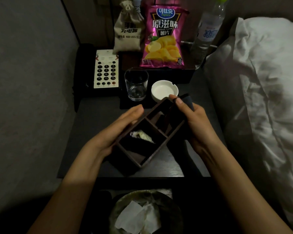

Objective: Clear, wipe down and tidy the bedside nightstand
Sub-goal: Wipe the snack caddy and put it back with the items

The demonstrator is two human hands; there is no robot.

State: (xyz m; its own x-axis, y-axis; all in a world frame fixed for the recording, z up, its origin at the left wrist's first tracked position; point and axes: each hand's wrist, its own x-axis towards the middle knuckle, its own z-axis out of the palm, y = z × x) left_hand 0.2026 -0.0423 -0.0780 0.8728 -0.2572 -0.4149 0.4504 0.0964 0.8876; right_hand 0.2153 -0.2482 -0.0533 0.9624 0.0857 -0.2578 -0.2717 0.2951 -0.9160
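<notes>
The glass (136, 85) stands left of the ashtray (164, 90), the crisp bag (164, 39) behind both, the phone (106, 70) at far left.

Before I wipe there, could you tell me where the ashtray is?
The white ashtray sits mid-nightstand, right of the empty glass, below the crisp bag, just beyond the right hand.

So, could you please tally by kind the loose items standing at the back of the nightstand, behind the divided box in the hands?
Snack bags: 1, pink crisp bag
Cloth pouches: 1, beige drawstring pouch
Bottles: 1, clear plastic water bottle
Glasses: 1, clear empty tumbler
Ashtrays: 1, white round ceramic ashtray
Telephones: 1, dark desk phone with white keypad
Total: 6
</notes>
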